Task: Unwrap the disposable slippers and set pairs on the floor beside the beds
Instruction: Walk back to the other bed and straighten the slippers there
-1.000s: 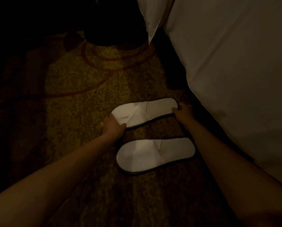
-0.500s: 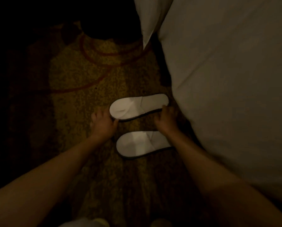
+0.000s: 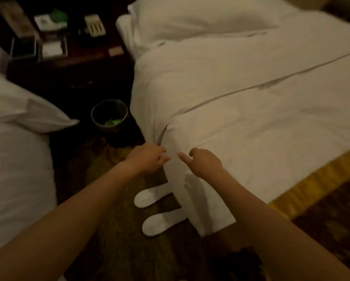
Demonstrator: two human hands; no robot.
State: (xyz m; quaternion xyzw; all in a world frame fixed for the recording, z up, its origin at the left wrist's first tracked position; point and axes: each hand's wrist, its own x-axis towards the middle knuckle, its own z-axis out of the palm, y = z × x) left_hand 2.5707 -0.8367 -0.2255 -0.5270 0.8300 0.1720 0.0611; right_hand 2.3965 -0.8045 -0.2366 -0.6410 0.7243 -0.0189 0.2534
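Note:
Two white disposable slippers lie side by side on the carpet beside the right bed (image 3: 251, 118). The far slipper (image 3: 147, 196) and the near slipper (image 3: 159, 223) both have their heel ends hidden under the hanging white duvet. My left hand (image 3: 145, 158) hovers at the duvet's edge above the slippers, fingers loosely curled and holding nothing. My right hand (image 3: 203, 163) is beside it over the duvet, index finger extended, also holding nothing. Neither hand touches a slipper.
A round dark waste bin (image 3: 109, 114) with green scraps inside stands on the floor between the beds. A second white bed (image 3: 13, 159) fills the left side. A dark nightstand (image 3: 68, 57) with a phone and small items is at the back.
Both hands let go of the far slipper and rose to the duvet's edge. My view lifted, so both beds, the bin and the nightstand now show.

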